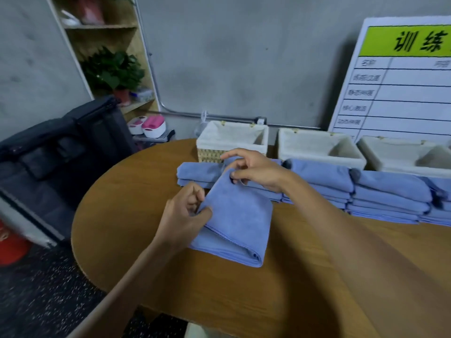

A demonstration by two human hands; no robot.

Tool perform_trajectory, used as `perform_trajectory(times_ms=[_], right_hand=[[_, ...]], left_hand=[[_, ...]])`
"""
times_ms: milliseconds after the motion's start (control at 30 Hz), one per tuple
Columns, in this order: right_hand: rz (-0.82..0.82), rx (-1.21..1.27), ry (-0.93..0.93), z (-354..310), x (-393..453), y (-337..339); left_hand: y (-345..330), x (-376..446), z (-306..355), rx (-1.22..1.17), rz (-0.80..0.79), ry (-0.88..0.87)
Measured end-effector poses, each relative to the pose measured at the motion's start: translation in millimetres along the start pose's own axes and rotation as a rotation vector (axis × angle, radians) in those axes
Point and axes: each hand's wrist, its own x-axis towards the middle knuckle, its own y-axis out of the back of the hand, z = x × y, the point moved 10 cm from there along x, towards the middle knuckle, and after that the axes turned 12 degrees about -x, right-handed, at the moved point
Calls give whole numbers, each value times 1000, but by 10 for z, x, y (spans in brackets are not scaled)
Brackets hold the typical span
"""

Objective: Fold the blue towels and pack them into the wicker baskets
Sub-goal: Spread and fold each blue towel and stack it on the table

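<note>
L hand (186, 211) pinched the near-left edge of the blue towel (238, 223) betw. thumb and curled fingers; R hand (253, 170) pinched the far corner of the same towel, index finger raised, other fingers curled in. Towel lay part-folded on the wooden table (146, 240), top flap lifted off the layers beneath, folded end toward the person. Just behind the towel ran a row of folded blue towel stacks (380, 193), and behind those, three lined wicker baskets: left basket (231, 142), middle basket (317, 147), right basket (402, 152). R wrist crossed in front of the stacks and hid part of them. Left of the towel, off the table, stood a dark bag (61, 147); beyond it a shelf unit (109, 45) w/ a potted plant (113, 71). Grey wall behind the baskets, w/ a white board (402, 81) leaning far right of the towel. Both forearms reached in from the near edge, R arm blurred.
</note>
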Motion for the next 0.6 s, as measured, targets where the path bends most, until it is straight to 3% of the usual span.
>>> perform_trajectory(times_ms=[100, 200, 267, 333, 400, 500, 600], right_hand=[[12, -74, -12, 23, 270, -285], [-13, -343, 6, 249, 290, -588], [76, -461, 85, 348, 138, -601], [194, -457, 191, 371, -97, -507], [172, -488, 225, 472, -311, -505], [110, -573, 189, 724, -565, -507], [151, -581, 118, 887, -831, -371]], left_hand=[[273, 14, -285, 151, 60, 39], [231, -57, -665, 481, -68, 135], [148, -94, -678, 567, -102, 43], [41, -93, -458, 572, -52, -142], [-208, -108, -268, 516, -81, -257], [-699, -138, -337, 466, -243, -231], [-844, -160, -428, 475, -302, -274]])
